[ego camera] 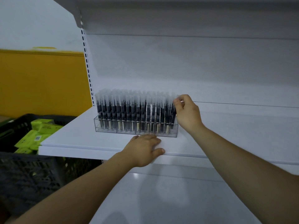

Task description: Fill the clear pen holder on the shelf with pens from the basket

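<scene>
The clear pen holder (135, 129) stands on the shelf (72, 139), packed with pens (129, 107) end to end, so filling looks nearly finished. The right hand (187, 113) pinches the rightmost pen (173, 110) by its cap with curled fingers (178, 102). The left hand (145, 147) lies flat, released, on the shelf's near edge.

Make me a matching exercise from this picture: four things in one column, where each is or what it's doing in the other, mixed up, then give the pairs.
Column one
1. left hand
2. right hand
3. clear pen holder
4. green boxes

Column two
A. lie in the black basket
B. pinches the top of a pen at the holder's right end
C. stands on the shelf, packed with upright pens
D. rests flat on the shelf's front edge

Pairs: 1-D, 2-B, 3-C, 4-A
</scene>
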A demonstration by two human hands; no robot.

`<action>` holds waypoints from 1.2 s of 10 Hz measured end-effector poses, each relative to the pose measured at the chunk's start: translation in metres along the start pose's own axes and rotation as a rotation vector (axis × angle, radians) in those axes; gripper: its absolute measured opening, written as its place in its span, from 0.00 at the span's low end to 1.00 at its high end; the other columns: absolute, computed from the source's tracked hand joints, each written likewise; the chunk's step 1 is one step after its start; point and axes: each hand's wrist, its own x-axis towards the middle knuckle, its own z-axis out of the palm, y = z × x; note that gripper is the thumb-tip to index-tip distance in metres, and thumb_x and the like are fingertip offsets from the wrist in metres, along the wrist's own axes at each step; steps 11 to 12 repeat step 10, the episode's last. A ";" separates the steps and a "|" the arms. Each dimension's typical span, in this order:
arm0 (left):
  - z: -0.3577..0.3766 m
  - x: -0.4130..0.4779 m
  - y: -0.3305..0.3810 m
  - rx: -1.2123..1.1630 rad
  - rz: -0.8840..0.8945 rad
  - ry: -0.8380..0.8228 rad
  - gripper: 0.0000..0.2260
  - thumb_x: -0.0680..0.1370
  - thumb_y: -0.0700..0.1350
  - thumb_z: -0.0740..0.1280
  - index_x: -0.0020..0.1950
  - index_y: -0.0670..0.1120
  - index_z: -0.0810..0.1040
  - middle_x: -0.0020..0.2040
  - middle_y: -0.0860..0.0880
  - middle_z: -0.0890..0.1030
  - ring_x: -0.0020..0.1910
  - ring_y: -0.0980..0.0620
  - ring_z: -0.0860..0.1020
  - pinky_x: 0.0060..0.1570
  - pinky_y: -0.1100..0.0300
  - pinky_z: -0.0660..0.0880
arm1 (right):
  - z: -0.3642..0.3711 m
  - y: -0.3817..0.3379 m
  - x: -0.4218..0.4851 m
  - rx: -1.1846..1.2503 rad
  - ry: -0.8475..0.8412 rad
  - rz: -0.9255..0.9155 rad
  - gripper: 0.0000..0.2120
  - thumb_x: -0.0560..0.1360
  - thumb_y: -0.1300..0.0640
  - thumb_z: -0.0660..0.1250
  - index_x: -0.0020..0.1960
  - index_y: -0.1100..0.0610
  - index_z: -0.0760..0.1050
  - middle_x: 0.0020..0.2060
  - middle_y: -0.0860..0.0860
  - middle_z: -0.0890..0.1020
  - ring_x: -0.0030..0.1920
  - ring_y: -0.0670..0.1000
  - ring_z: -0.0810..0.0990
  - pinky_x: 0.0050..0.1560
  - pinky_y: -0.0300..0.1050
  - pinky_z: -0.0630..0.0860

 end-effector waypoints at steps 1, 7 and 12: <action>0.003 -0.003 0.002 0.041 -0.003 -0.012 0.26 0.81 0.60 0.52 0.77 0.52 0.61 0.78 0.51 0.59 0.77 0.51 0.56 0.74 0.48 0.54 | 0.003 -0.003 0.000 -0.023 -0.011 0.011 0.11 0.82 0.50 0.56 0.57 0.56 0.69 0.39 0.48 0.75 0.38 0.50 0.74 0.43 0.47 0.72; -0.003 -0.017 0.004 0.087 -0.074 -0.070 0.27 0.82 0.61 0.46 0.78 0.52 0.54 0.80 0.50 0.53 0.78 0.50 0.51 0.75 0.43 0.47 | 0.000 -0.010 0.000 -0.251 -0.128 0.120 0.13 0.83 0.52 0.53 0.57 0.61 0.67 0.47 0.56 0.76 0.44 0.55 0.73 0.42 0.44 0.66; 0.007 -0.023 -0.001 0.122 -0.105 -0.045 0.28 0.81 0.62 0.42 0.79 0.54 0.49 0.80 0.50 0.48 0.78 0.48 0.46 0.75 0.42 0.45 | 0.001 0.009 -0.016 -0.196 -0.085 0.160 0.20 0.81 0.50 0.59 0.68 0.61 0.67 0.59 0.58 0.77 0.57 0.57 0.75 0.50 0.41 0.67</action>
